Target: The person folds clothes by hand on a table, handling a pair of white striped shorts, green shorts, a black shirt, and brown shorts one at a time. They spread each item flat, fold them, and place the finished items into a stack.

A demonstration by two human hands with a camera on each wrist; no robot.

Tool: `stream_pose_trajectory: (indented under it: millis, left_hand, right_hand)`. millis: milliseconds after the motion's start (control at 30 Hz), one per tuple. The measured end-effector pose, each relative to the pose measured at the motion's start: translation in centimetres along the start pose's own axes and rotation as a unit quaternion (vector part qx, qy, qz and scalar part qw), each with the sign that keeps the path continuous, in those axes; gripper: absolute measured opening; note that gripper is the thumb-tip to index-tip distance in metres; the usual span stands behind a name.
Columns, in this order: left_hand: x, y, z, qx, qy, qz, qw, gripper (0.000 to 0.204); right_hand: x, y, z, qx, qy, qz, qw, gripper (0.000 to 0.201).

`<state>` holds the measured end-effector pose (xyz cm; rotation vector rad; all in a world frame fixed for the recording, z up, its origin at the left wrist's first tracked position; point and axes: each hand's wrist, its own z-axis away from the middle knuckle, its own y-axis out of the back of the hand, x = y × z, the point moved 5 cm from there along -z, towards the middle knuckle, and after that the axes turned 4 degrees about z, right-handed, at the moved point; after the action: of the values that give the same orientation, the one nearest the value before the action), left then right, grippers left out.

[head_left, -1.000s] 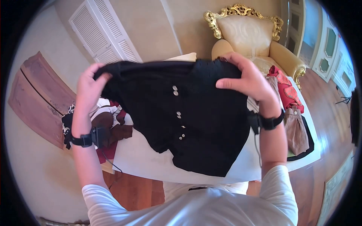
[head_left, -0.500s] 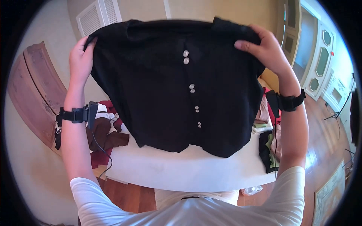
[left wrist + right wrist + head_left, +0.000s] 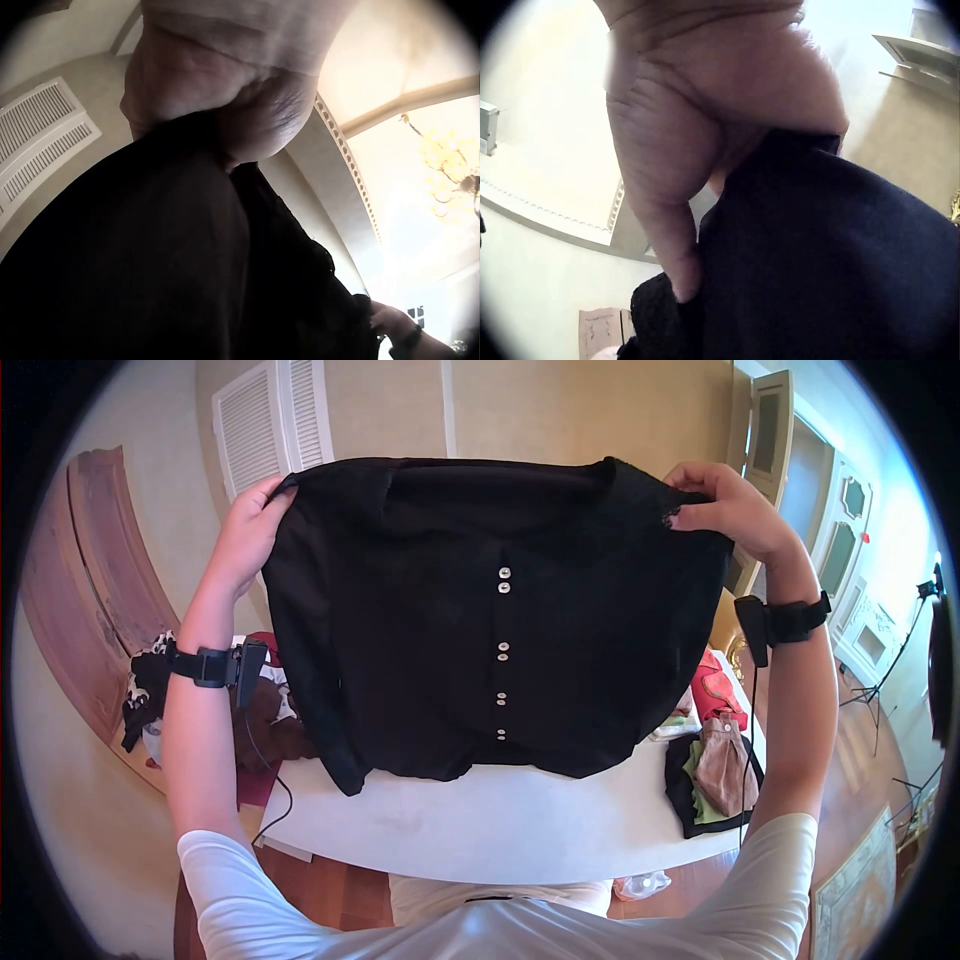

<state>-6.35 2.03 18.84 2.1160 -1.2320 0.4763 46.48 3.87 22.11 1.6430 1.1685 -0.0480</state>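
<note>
A black buttoned top [image 3: 430, 630] hangs spread between both hands, a column of paired shiny buttons [image 3: 504, 580] down its middle. Its lower hem hangs over the white table [image 3: 450, 825]. At the upper left corner my left hand [image 3: 250, 535] pinches the cloth, thumb toward me. On the other side my right hand [image 3: 735, 510] grips the opposite shoulder, thumb in front and fingers behind. In the left wrist view the black cloth [image 3: 150, 247] drops from the left palm. The right wrist view shows the right thumb [image 3: 679, 262] lying against the fabric.
Piled dark and white clothes [image 3: 265, 720] lie at the table's left. On the right are folded garments, among them brown trousers [image 3: 727, 765] and a red piece [image 3: 718, 695]. A clear plastic bag [image 3: 640, 885] sits below the table edge. A tripod [image 3: 880, 680] stands far right.
Both hands have raised the black top from low over the table and spread it wider; over the last half second it has dropped slightly in view and hangs straighter, its buttons now vertical.
</note>
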Motion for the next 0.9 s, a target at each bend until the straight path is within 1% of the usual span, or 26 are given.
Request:
stream_pose_trajectory:
  millis: [67, 100, 133, 167, 200, 233, 267, 300, 367, 433, 500, 567, 667, 767, 800, 867, 900]
  left_hand:
    - [-0.1, 0.4, 0.1, -0.010, -0.004, -0.009, 1.000, 0.028]
    - [0.3, 0.5, 0.1, -0.011, -0.031, -0.033, 0.999, 0.028]
    - [0.9, 0.5, 0.1, -0.009, -0.052, -0.062, 0.997, 0.028]
    - [1.5, 0.9, 0.5, -0.007, -0.066, -0.096, 0.993, 0.028]
    - [2.3, 1.2, 0.7, -0.033, -0.068, -0.126, 0.989, 0.031]
    - [2.7, 1.3, 0.6, -0.061, -0.067, -0.155, 0.984, 0.034]
    - [2.0, 2.0, -0.1, -0.063, -0.074, -0.158, 0.983, 0.032]
    - [1.5, 2.5, -0.3, -0.069, -0.085, -0.158, 0.981, 0.030]
    - [3.0, 2.3, 0.6, -0.114, -0.083, -0.131, 0.981, 0.029]
    - [5.4, 1.8, 0.4, -0.164, -0.095, -0.092, 0.977, 0.029]
    - [5.9, 2.1, 0.6, -0.160, -0.049, -0.099, 0.981, 0.026]
    - [6.4, 1.8, 0.8, -0.154, -0.003, -0.106, 0.982, 0.025]
    - [7.6, 0.1, 0.6, -0.212, 0.007, -0.288, 0.934, 0.029]
    - [8.0, -3.4, 0.2, -0.247, -0.048, -0.282, 0.926, 0.032]
    - [5.8, -4.6, -1.7, -0.262, 0.002, -0.277, 0.924, 0.032]
    - [5.9, -7.5, -2.2, -0.290, -0.039, -0.267, 0.918, 0.034]
    - [5.3, -9.1, -3.3, -0.301, -0.039, -0.294, 0.906, 0.035]
  right_hand:
    - [0.0, 0.6, 0.4, -0.005, -0.002, -0.005, 1.000, 0.037]
    - [0.0, 0.6, 0.5, -0.014, 0.000, -0.010, 1.000, 0.040]
    - [-0.2, 0.8, 1.2, 0.075, -0.001, 0.086, 0.993, 0.042]
    - [-0.5, 0.7, 2.0, 0.157, 0.003, 0.176, 0.972, 0.045]
    - [0.0, 1.9, 1.9, 0.163, -0.021, 0.230, 0.959, 0.050]
    - [1.7, 3.3, 1.5, 0.145, -0.036, 0.105, 0.983, 0.052]
    - [3.2, 4.7, 1.3, 0.159, -0.040, 0.076, 0.984, 0.051]
    - [4.5, 6.2, 1.3, 0.177, -0.053, 0.078, 0.980, 0.050]
    - [6.3, 8.3, 1.6, 0.181, -0.071, 0.064, 0.979, 0.048]
    - [4.9, 8.5, 2.5, 0.069, -0.078, -0.043, 0.994, 0.046]
    - [3.0, 7.8, 4.0, 0.078, -0.041, -0.101, 0.991, 0.050]
    - [1.7, 7.8, 4.5, 0.055, 0.064, -0.102, 0.991, 0.056]
    - [-1.2, 5.4, 6.0, 0.042, 0.046, -0.165, 0.984, 0.040]
    - [-1.2, 4.7, 7.3, 0.187, 0.032, -0.098, 0.977, 0.036]
    - [1.6, 6.8, 7.2, 0.199, 0.000, -0.097, 0.975, 0.037]
    - [8.4, 13.3, 6.7, 0.223, -0.062, -0.093, 0.968, 0.039]
    - [10.1, 15.3, 7.1, 0.237, -0.084, -0.085, 0.964, 0.038]
